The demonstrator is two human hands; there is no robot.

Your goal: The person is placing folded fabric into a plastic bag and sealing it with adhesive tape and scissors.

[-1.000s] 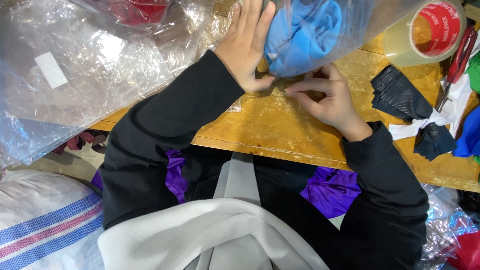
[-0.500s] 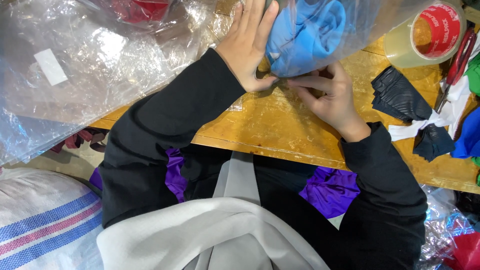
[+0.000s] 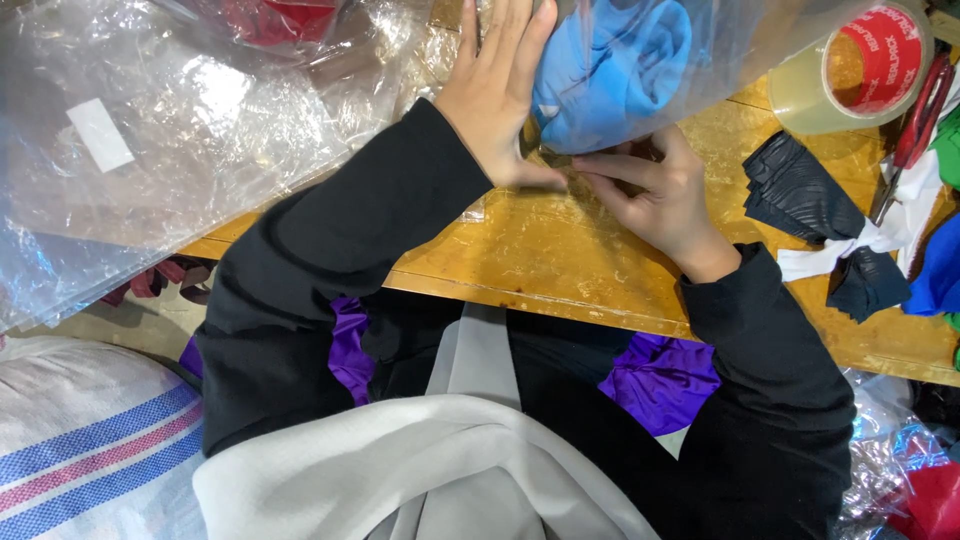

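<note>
Since the earlier frame the right hand point(image 3: 655, 190) has drawn in closer under the bag's lower edge, while the left hand point(image 3: 497, 95) has stayed flat in place. The clear plastic bag point(image 3: 700, 50) lies on the yellow wooden worktop point(image 3: 560, 250) at the top centre of view; inside it sits a folded bright blue garment point(image 3: 610, 70), bunched and creased against the film. Left grip: fully open, palm down, fingers straight and together, pressed on the bag beside the garment. Right grip: fingers curled and pinched on the bag's lower edge, just touching the left thumb. A roll of clear tape point(image 3: 850, 70) with a red core stands at the upper right, beside red-handled scissors point(image 3: 915, 120). Black cloth pieces point(image 3: 800, 195) tied with a white strip lie right of the hands. A large sheet of clear plastic point(image 3: 180, 150) with a small white rectangular label point(image 3: 98, 134) covers the left side. A white woven sack point(image 3: 80, 450) with blue and red stripes sits lower left.
</note>
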